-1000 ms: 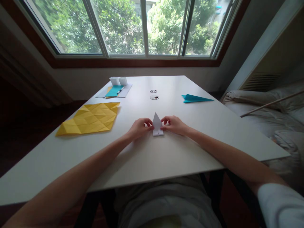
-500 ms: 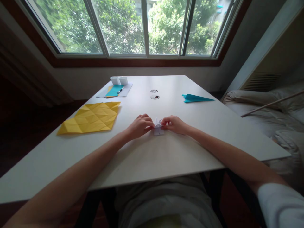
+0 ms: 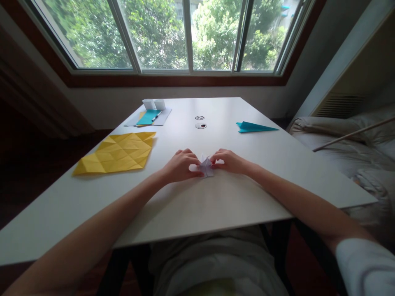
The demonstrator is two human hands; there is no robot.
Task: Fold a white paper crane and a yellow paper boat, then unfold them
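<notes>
Head view: both hands pinch a small white paper fold (image 3: 205,167) low on the table (image 3: 216,205), left hand (image 3: 180,165) and right hand (image 3: 226,161) gripping opposite sides so it stays flat and steady. Yellow creased sheet (image 3: 117,157) lies left, well apart.

A white table (image 3: 216,205) fills the middle of the room, its far edge close to a wide window (image 3: 185,37) with white mullions set in a dark brown frame (image 3: 173,81). Green trees and a pale building show through the glass, and daylight falls from there onto the tabletop. Below the sill runs a grey wall (image 3: 129,102). The far left is dark, with a shadowed curtain (image 3: 37,102) above a dark floor (image 3: 27,181). On the right a pale wall panel (image 3: 339,53) slants up, a vent grille (image 3: 338,106) sits beside it, and rumpled grey bedding (image 3: 345,144) lies crossed by a thin wooden stick (image 3: 354,133).
</notes>
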